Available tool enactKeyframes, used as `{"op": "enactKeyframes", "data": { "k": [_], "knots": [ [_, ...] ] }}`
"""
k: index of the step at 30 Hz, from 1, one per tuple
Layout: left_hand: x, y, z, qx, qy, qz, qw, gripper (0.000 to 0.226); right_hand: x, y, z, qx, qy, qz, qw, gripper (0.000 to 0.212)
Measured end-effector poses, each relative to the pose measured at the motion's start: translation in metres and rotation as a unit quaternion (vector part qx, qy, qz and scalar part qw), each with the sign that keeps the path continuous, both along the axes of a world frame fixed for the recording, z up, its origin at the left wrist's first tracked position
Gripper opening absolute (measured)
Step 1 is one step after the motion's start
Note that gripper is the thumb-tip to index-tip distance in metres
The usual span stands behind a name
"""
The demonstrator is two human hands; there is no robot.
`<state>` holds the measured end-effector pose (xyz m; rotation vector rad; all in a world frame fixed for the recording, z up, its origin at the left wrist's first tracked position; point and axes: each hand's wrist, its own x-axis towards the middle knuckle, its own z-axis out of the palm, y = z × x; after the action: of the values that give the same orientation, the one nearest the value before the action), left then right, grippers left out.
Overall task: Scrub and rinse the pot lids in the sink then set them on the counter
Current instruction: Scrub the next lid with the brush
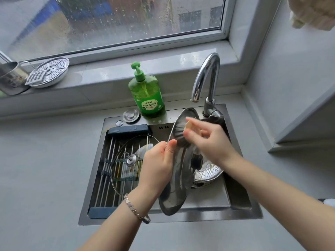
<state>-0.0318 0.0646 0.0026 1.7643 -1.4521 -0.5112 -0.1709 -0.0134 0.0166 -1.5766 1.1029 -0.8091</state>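
1. The sink is set into a grey counter. The counter is wide on the left. On the right it is narrower and stops at a wall. Behind the sink, a sill runs under the window.
2. A rack covers the left half of the sink. The right half is open down to the bottom.
3. We hold the steel lid up on its edge over the middle of the sink. Its top edge is near the foot of the tap. Its low edge hangs over the sink's front rim.
4. Our left hand grips the steel lid by its left edge, thumb pointing up. A bracelet sits on that wrist.
5. Our right hand is curled round a pale sponge and holds it against the top part of the steel lid. This hand is blurred, so we cannot tell how each finger lies.
6. A glass lid lies flat on the rack, knob up, just beside our left hand.
7. In the open half sits a wet round steel thing with a dark knob. The steel lid hides part of it. We cannot tell if it is a pot or a lid.
8. A green soap bottle stands at the back of the sink, with a round plug just left of it.
9. Far left on the sill, a plate with holes is just beside a steel cup.
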Motion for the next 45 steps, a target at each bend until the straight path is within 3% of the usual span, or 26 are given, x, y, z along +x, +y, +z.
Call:
{"op": "enactKeyframes", "data": {
  "k": [4, 10, 16, 21, 25, 28, 31, 36, 40, 42, 45],
  "knots": [
    [-0.009, 0.002, 0.003, 0.001, -0.001, -0.022, 1.000, 0.047, -0.005, -0.034, 0.002, 0.069, -0.022, -0.114, 0.991, 0.027],
    [-0.001, -0.006, 0.002, -0.017, 0.029, -0.003, 0.999, 0.068, 0.007, 0.047, -0.003, -0.022, -0.012, 0.015, 1.000, 0.040],
    [-0.008, 0.002, 0.005, -0.016, 0.035, 0.003, 0.999, 0.058, 0.005, -0.016, -0.004, 0.071, -0.076, -0.108, 0.989, 0.029],
    [-0.007, -0.004, 0.008, -0.037, 0.111, 0.054, 0.992, 0.057, 0.014, 0.045, -0.004, -0.004, -0.058, 0.020, 0.998, 0.040],
    [-0.013, -0.001, 0.014, -0.039, 0.079, 0.040, 0.995, 0.052, 0.003, -0.010, 0.000, 0.095, -0.097, -0.113, 0.984, 0.025],
    [-0.014, -0.005, 0.020, -0.069, 0.103, 0.062, 0.990, 0.056, 0.005, 0.009, 0.003, 0.084, -0.139, -0.087, 0.983, 0.023],
    [-0.009, -0.012, 0.023, -0.070, 0.100, 0.070, 0.990, 0.062, 0.009, 0.049, 0.006, 0.042, -0.116, -0.007, 0.992, 0.030],
    [-0.015, -0.010, 0.022, -0.049, 0.097, 0.076, 0.991, 0.054, 0.006, -0.004, -0.009, 0.109, -0.136, -0.109, 0.979, 0.008],
    [-0.012, -0.011, 0.019, -0.036, 0.166, 0.147, 0.975, 0.054, 0.011, 0.047, -0.014, 0.070, -0.088, -0.029, 0.993, 0.035],
    [-0.010, -0.011, 0.018, -0.030, 0.177, 0.157, 0.971, 0.053, 0.011, 0.069, -0.011, 0.064, -0.052, 0.025, 0.996, 0.036],
    [-0.013, -0.007, 0.019, -0.029, 0.176, 0.157, 0.971, 0.053, 0.010, 0.036, -0.021, 0.094, -0.064, -0.046, 0.992, 0.039]
  ]
}}
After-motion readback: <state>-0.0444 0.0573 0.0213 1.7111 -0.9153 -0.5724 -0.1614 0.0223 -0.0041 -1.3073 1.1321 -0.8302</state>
